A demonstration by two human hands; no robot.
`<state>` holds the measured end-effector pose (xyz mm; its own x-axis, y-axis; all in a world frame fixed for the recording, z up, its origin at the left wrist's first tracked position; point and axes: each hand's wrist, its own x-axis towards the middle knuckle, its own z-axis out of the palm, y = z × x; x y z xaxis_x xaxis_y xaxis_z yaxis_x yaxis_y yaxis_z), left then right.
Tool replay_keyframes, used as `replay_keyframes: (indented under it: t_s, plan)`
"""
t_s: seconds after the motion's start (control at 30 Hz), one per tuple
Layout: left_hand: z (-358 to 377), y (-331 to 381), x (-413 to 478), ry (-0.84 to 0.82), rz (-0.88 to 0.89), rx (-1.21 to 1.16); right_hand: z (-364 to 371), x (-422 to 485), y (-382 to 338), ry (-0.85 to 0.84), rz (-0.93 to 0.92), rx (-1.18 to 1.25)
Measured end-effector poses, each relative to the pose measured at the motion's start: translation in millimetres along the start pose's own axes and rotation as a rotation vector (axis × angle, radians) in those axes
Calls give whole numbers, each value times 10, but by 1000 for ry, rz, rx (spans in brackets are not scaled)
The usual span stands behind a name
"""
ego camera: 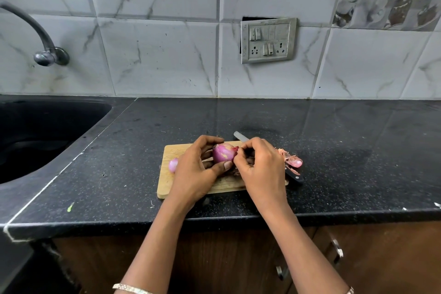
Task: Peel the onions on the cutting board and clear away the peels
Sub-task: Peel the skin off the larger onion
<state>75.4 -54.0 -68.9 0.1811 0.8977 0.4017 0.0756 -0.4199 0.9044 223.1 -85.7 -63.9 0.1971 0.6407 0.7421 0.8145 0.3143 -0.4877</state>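
A purple onion (223, 153) is held just above the wooden cutting board (167, 180). My left hand (195, 169) grips it from the left, thumb under it. My right hand (259, 167) pinches the skin at the onion's right end. Another onion (173, 164) lies on the board's left part, half hidden by my left hand. A small heap of pink peels (292, 159) lies on the counter just right of the board. A knife lies behind my right hand, its blade tip (238, 136) at the back and its black handle (295, 175) at the right.
The board sits on a black stone counter (346, 162) near its front edge. A dark sink (43, 131) lies at the left with a tap (45, 52) on the tiled wall. A switch plate (268, 39) is on the wall behind. Small scraps dot the counter.
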Motion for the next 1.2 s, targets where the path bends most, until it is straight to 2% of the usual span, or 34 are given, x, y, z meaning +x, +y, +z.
replay_keyframes:
  t_s: [0.27,0.47,0.73,0.93,1.2]
  plan:
    - [1,17,2,-45,-8,-32,-20,61,77,29,198,148]
    - [-19,70,-23,-85,0,-33,-25,65,85,44,238,189]
    - [12,86,-24,31,-1,67,-57,65,46,17,266,233]
    - [-3,67,-14,8,-28,-5,14,55,143,10,380,351]
    - [5,39,-1,-14,-26,-61,-28,75,96,-27,296,351]
